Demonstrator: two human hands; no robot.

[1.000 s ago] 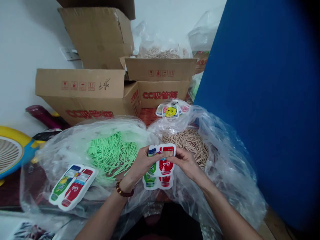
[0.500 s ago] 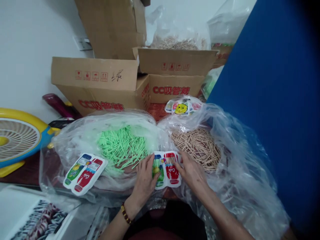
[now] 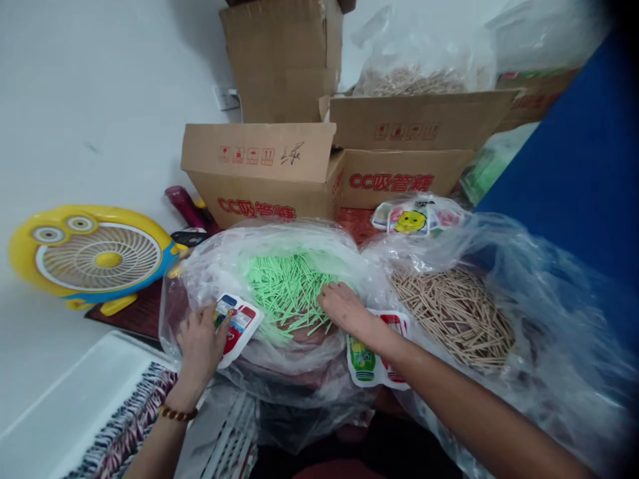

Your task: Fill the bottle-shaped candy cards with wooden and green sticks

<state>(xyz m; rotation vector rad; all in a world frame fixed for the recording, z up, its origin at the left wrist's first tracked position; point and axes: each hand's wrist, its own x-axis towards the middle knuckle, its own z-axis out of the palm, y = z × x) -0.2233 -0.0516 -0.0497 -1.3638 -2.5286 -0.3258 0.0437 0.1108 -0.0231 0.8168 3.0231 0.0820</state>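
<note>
My left hand is at the left edge of a white-bordered packet printed with bottles, its thumb across the front and its fingers bent beside it. My right hand reaches over to the right edge of a pile of thin green sticks, fingers curled down onto them; their tips are partly hidden. Under my right forearm lies a second printed packet, with a green bottle and a red bottle on it, partly covered by the arm. The green sticks lie in an opened clear plastic bag.
Brown sticks fill another clear bag on the right. Behind stand open cardboard boxes and a bundle of printed packets. A yellow fan is at left, and a blue panel borders the right.
My view has swung left. My hands have let go of the packet between them; the left moved to the packet on the left, the right crossed to the green sticks.
</note>
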